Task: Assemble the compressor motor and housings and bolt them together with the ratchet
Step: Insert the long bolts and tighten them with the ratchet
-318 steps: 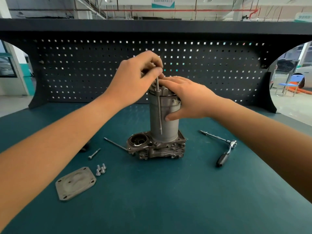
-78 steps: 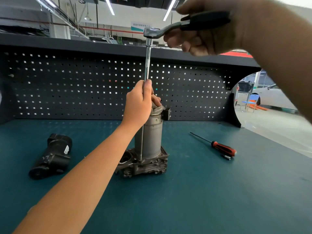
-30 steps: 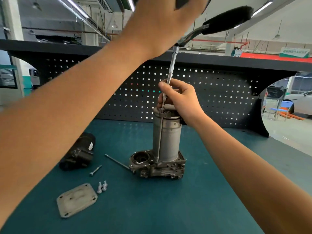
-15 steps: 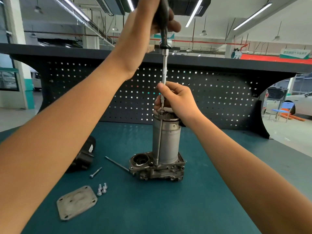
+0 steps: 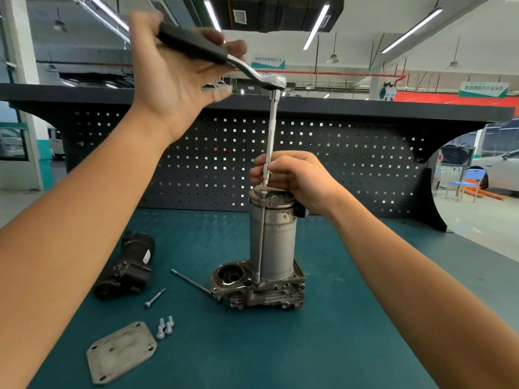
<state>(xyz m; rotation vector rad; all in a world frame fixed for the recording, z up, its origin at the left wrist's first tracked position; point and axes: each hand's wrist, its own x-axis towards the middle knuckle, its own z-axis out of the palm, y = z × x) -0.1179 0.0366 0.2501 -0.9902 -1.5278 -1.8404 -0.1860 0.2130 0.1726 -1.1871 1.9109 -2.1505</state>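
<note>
The left hand [image 5: 179, 68] is raised high above the table [image 5: 280, 346], palm toward the camera, with thumb and fingers wrapped round the black handle of the ratchet [image 5: 222, 58]. The handle slants down to the right, to the chrome head. From that head an extension bar [image 5: 271, 130] hangs nearly straight down. Its lower end meets the head of a long bolt [image 5: 261, 237] at the top rim of the motor housing [image 5: 276, 237]. The right hand [image 5: 297, 178] sits on top of that housing, fingers curled round the bottom of the extension bar, just above the bolt head. The long bolt runs down the front of the upright grey cylinder, close against it, into the lower housing [image 5: 261, 290]. That ribbed casting stands flat on the table about midway between the left and right edges, nearer the back edge, and has a round open bore on its left side. A second long bolt [image 5: 191, 282] lies on the table with one end just beside the casting's left corner. Further left lies a black housing part [image 5: 126, 268] on its side, with a shorter bolt [image 5: 155, 298] near it. Closer to the camera, three small bolts [image 5: 165, 328] sit in a tight cluster just beside a flat grey cover plate [image 5: 120, 352]. A black pegboard [image 5: 337, 164] rises along the table's back edge.
</note>
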